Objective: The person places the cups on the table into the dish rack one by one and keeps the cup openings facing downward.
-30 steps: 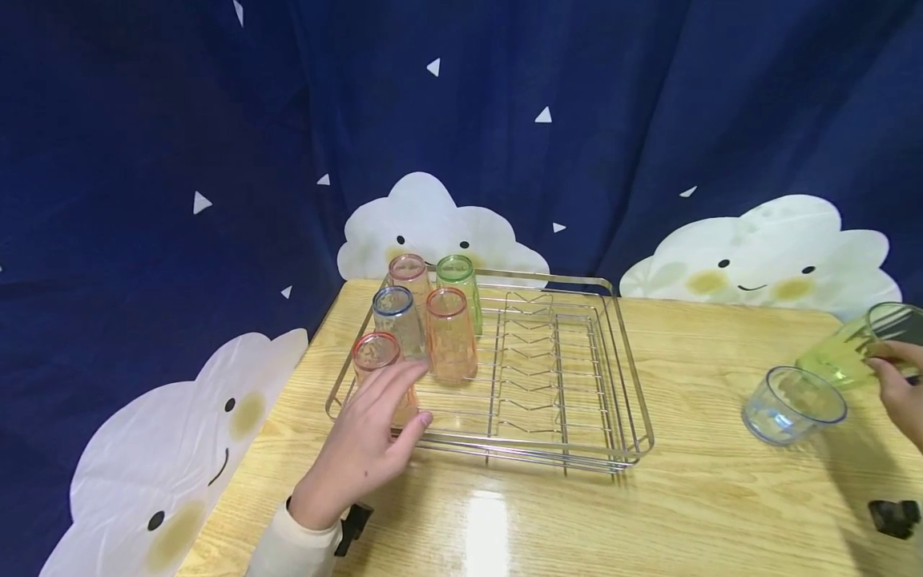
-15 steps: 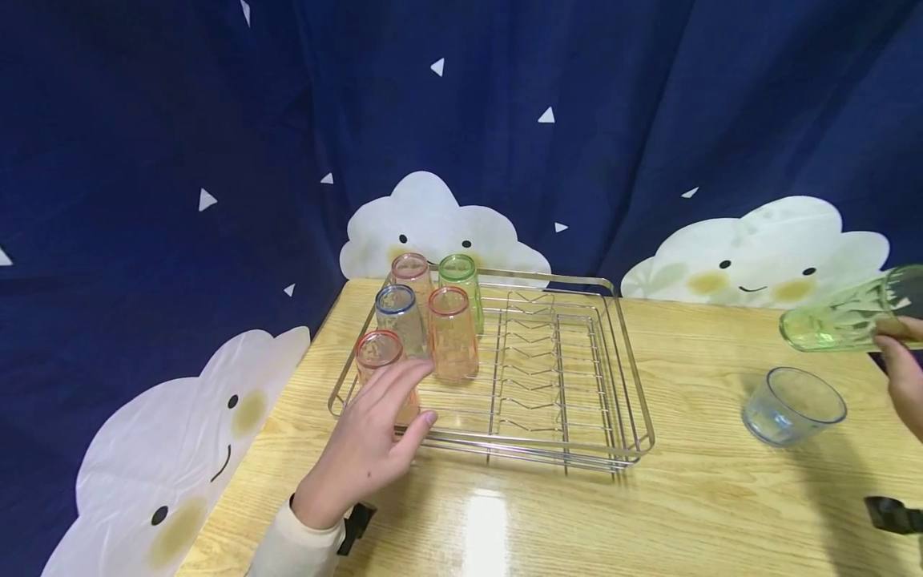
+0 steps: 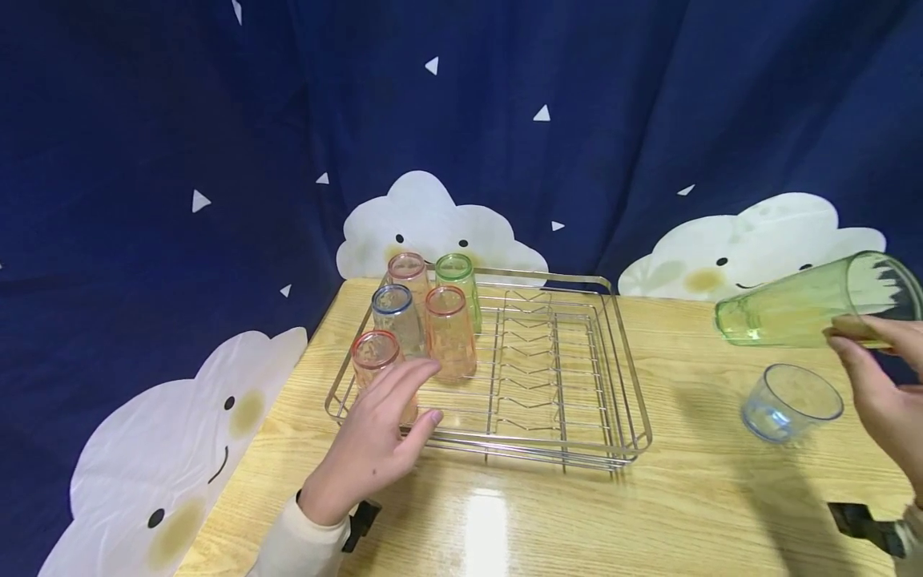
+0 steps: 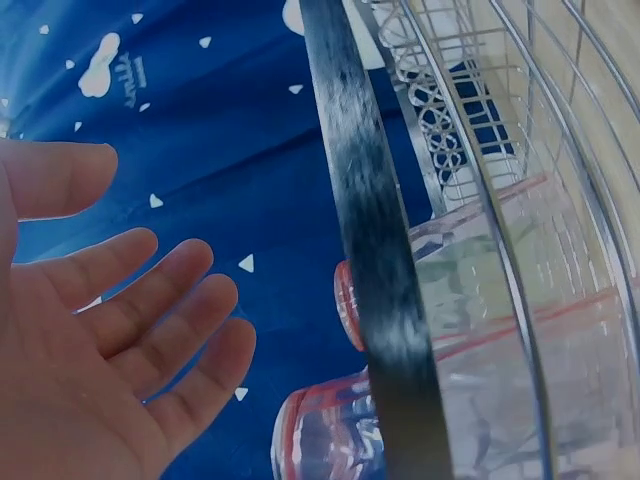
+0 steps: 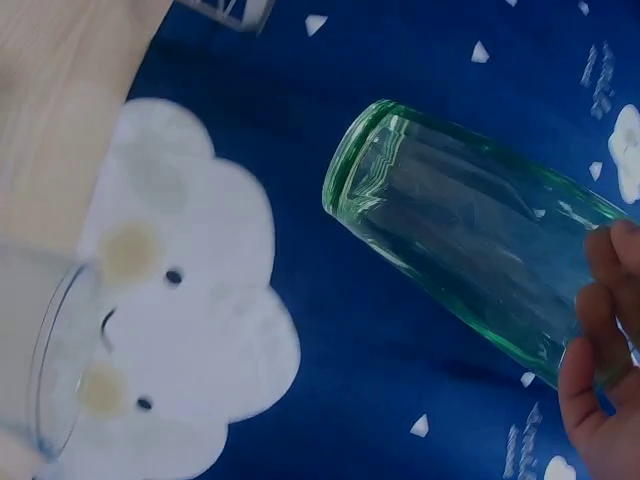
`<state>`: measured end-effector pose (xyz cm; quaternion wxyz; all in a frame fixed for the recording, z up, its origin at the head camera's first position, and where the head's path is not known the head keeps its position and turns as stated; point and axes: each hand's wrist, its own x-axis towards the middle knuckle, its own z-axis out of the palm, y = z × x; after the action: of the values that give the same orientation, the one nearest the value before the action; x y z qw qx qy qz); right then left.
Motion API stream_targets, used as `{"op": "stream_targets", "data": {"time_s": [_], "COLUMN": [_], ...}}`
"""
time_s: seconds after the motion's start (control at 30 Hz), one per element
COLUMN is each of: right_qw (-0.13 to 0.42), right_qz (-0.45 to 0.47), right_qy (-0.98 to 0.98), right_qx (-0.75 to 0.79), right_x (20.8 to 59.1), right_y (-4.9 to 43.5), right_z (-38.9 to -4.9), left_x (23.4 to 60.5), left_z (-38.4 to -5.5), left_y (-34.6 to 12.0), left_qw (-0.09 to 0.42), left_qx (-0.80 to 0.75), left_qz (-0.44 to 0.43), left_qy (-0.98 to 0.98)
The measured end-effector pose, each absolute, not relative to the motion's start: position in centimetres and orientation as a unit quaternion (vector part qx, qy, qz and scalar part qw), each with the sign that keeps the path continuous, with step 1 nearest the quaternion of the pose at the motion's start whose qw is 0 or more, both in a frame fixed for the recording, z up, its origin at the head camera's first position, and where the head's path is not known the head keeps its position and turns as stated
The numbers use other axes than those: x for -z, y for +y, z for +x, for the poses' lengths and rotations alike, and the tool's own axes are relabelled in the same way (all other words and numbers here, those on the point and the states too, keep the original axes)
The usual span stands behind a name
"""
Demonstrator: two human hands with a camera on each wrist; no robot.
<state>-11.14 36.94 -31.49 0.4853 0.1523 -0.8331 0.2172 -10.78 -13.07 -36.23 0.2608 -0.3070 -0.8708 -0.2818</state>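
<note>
My right hand [image 3: 883, 393] pinches a green glass tumbler [image 3: 786, 312] near its rim, fingers and thumb on the wall. The tumbler lies almost sideways in the air, base pointing left. In the right wrist view, the tumbler [image 5: 460, 230] hangs before the curtain. My left hand [image 3: 375, 445] is beside the wire dish rack [image 3: 534, 445], fingers loosely bent and holding nothing. Partly behind it stands a red-rimmed tumbler [image 3: 376, 351], upside down. The left wrist view shows that palm [image 4: 130, 320] apart from the rack's flat rail [image 4: 380, 240].
Upside down in the rack's left part are also a blue-rimmed tumbler [image 3: 398, 322], an orange one [image 3: 452, 344], a pink one [image 3: 408, 272] and a green one [image 3: 461, 287]. A short bluish glass [image 3: 786, 409] stands upright on the wooden table [image 3: 692, 497]. Behind hangs a dark blue curtain [image 3: 490, 104].
My right hand has raised the green tumbler off the table and brought it leftward, past the short bluish glass. My left hand has barely moved.
</note>
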Motion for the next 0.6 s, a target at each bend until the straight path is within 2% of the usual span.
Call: {"op": "stream_targets", "data": {"time_s": [0.27, 0.6], "right_qw": [0.472, 0.472], "right_qz": [0.187, 0.235], "right_qy": [-0.813, -0.776], "right_qx": [-0.285, -0.347], "right_x": [30.0, 30.6], "right_y": [33.0, 29.7], "right_z": [-10.4, -10.3], "left_x": [36.3, 36.3], "left_z": [-10.9, -10.8], "left_y": [-12.8, -12.8], "left_qw": [0.255, 0.249], "left_qx": [0.279, 0.276], "left_qz": [-0.309, -0.307], "left_qy": [-0.873, -0.876]}}
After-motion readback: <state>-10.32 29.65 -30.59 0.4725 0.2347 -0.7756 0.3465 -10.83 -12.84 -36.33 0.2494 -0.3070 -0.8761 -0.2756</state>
